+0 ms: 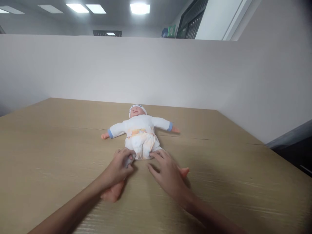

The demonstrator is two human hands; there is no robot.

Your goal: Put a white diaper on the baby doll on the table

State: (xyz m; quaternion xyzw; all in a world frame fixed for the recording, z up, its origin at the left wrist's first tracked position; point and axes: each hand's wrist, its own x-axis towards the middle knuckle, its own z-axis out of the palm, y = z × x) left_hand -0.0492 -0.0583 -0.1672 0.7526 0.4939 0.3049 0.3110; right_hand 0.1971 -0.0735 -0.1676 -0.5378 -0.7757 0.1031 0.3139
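A baby doll in a white shirt, white cap and white pants lies on its back on the wooden table, head away from me and arms spread. My left hand is closed, pinching the pants' hem at one of the doll's legs; that leg's bare foot shows under my wrist. My right hand rests over the doll's other leg with fingers stretched out, fingertips touching the pants' other hem. The other bare foot pokes out to the right of that hand.
A plain white partition wall stands along the table's far and right sides. A dark piece of furniture sits at the right beyond the table's edge. Ceiling lights show above.
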